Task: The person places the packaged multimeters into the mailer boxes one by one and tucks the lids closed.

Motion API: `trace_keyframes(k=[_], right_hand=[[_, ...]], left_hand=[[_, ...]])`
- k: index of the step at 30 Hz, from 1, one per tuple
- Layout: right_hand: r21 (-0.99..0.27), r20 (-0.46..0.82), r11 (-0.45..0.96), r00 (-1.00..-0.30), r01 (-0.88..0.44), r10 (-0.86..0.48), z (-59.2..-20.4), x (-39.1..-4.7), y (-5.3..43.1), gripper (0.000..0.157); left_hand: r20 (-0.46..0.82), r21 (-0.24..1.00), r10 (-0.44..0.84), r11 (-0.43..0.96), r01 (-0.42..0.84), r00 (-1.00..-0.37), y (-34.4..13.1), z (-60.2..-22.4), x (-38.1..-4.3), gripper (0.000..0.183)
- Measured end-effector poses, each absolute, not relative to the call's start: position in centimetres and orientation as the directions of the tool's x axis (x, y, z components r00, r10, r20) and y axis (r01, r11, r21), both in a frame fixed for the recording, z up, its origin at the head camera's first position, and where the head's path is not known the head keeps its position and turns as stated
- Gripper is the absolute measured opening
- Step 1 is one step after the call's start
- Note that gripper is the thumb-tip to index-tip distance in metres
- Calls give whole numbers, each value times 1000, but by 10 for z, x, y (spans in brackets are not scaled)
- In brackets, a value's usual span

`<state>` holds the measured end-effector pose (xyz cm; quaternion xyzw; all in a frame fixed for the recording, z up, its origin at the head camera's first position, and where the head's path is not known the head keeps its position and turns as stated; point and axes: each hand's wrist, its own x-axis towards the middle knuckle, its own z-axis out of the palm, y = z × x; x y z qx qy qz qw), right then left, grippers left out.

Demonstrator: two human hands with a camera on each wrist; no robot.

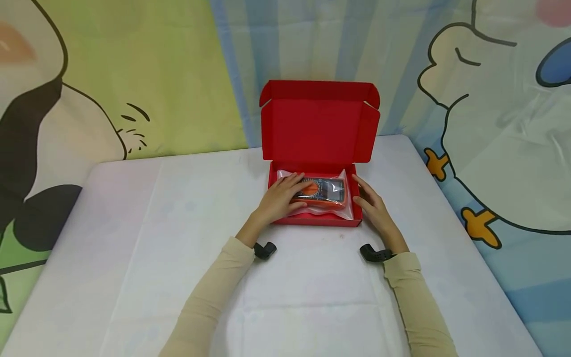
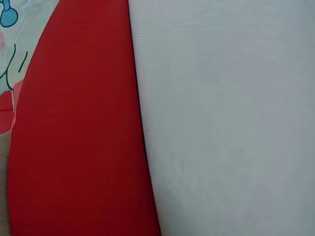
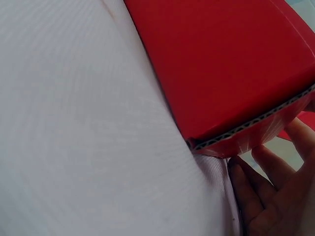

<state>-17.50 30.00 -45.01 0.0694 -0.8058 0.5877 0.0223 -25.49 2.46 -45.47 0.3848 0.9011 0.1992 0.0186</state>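
Note:
An orange and dark multimeter (image 1: 332,189) lies in a clear plastic bag (image 1: 345,212) inside an open red box (image 1: 317,222). My left hand (image 1: 282,197) rests over the multimeter's left end, its fingers stretched across the dial and the thumb along the near side. At the box's right wall is my right hand (image 1: 373,208). In the right wrist view the fingers (image 3: 273,167) of that hand touch the outer side wall. The left wrist view shows mainly the box's front wall (image 2: 81,128), with little of the hand.
The raised red lid (image 1: 317,126) stands behind the box, near the table's far edge. A white cloth covers the table (image 1: 178,238). Printed curtains (image 1: 178,74) hang behind and beside it. Each wrist wears a black camera (image 1: 265,250).

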Motion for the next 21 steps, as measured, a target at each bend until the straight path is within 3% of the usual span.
trace_keyframes(k=[9, 21], right_hand=[[-937, 133, 315, -988, -153, -84, -446, -175, 299, 58], [-947, 137, 280, -986, -157, -93, -446, -175, 298, 62]], left_hand=[[216, 428, 634, 623, 655, -743, 26, -450, -257, 71], [260, 458, 619, 596, 659, -741, 25, -448, -257, 90]])
